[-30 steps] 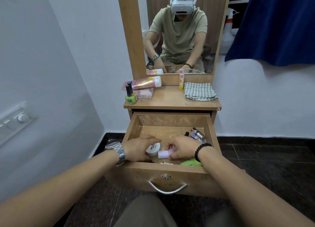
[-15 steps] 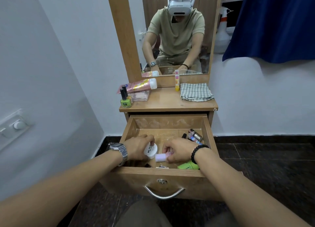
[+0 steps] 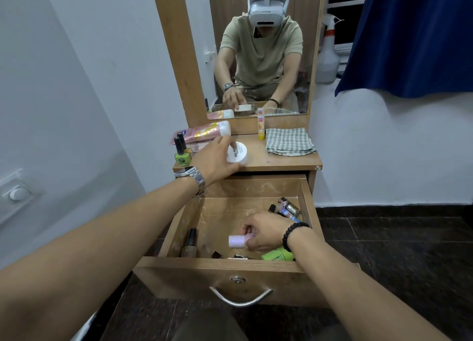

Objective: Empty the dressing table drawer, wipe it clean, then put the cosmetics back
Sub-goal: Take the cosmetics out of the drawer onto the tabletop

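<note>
The wooden drawer of the dressing table stands pulled out. My left hand grips a round white jar over the table top. Inside the drawer my right hand holds a small pink bottle with a pale cap. Still in the drawer lie a brown bottle, a green bottle and some small tubes at the right back corner.
On the table top are a pink tube, green nail polish, a yellow stick and a folded checked cloth. A mirror rises behind. A white wall is at the left, a blue curtain at the right.
My left hand lifted the white jar out of the drawer and carried it up to the table top. My right hand stayed in the drawer on the pink bottle.
</note>
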